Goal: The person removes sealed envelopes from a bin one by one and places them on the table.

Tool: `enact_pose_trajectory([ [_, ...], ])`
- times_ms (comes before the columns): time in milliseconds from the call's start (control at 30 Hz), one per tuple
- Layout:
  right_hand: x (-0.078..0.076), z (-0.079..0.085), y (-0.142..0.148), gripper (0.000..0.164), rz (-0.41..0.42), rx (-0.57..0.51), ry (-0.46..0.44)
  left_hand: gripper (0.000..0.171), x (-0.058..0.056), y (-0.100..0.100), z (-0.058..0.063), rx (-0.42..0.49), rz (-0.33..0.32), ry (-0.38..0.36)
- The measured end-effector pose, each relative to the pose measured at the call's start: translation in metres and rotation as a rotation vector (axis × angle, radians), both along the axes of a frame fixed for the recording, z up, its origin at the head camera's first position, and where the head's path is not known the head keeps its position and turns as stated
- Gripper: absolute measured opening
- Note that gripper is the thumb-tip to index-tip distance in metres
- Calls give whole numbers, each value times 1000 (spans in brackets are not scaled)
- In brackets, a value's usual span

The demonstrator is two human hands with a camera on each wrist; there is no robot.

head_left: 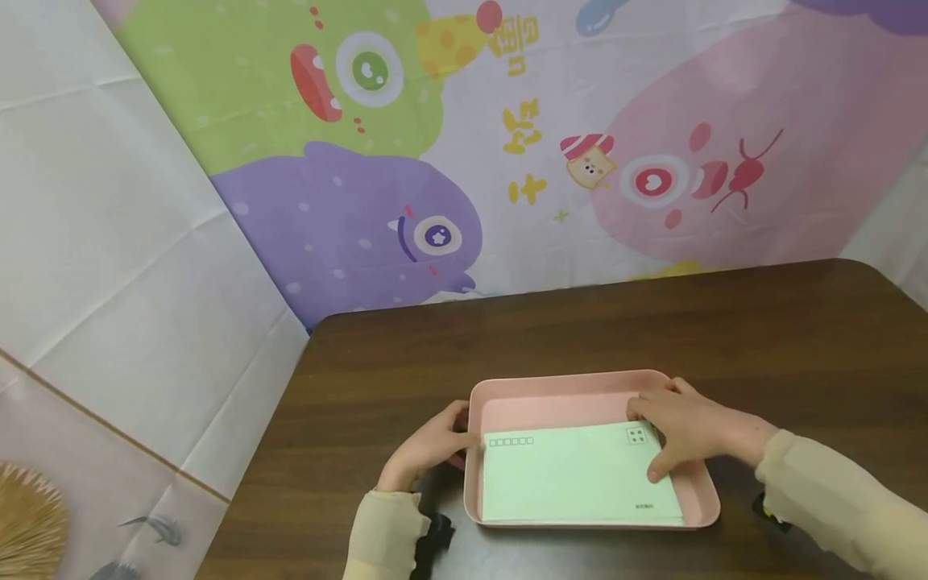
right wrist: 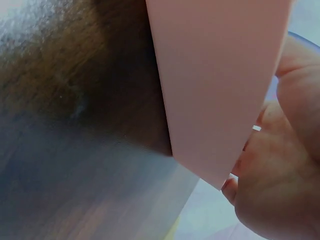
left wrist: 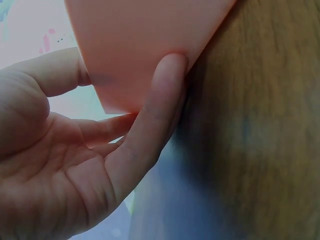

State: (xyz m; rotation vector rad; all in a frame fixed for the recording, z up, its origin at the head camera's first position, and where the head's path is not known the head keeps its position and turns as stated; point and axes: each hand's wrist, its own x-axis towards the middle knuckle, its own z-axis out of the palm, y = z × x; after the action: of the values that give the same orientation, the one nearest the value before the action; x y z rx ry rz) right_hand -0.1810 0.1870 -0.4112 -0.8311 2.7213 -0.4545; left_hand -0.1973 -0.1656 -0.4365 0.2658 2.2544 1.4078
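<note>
A shallow pink tray (head_left: 565, 388) with rounded corners rests on the table. Inside it lies a pale green envelope (head_left: 573, 479) with printed postcode boxes, a stamp square and small print. My left hand (head_left: 433, 439) holds the tray's left side. Its thumb reaches over the rim, and its fingers press the outer wall (left wrist: 135, 45) in the left wrist view. Over the tray's right side, my right hand (head_left: 689, 423) grips the envelope's right end, its thumb on the right part and curled fingers at the far edge. In the right wrist view, the tray wall partly hides those fingers.
The dark wooden table (head_left: 391, 346) extends behind the tray and to its right. A cartoon-printed cloth (head_left: 536, 234) hangs along the table's far edge. Pale wall panels (head_left: 145, 242) stand at the left. Dark wrist devices (head_left: 435, 536) show by the sleeves.
</note>
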Motion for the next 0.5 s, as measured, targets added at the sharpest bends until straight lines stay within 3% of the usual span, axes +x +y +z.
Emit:
enact_pose_trajectory([
  [300, -1, 1, 0, 52, -94, -77, 19, 53, -1, 0, 1, 9, -2, 4],
  [500, 2, 2, 3, 41, -120, -209, -17, 57, 0, -1, -2, 16, -10, -31],
])
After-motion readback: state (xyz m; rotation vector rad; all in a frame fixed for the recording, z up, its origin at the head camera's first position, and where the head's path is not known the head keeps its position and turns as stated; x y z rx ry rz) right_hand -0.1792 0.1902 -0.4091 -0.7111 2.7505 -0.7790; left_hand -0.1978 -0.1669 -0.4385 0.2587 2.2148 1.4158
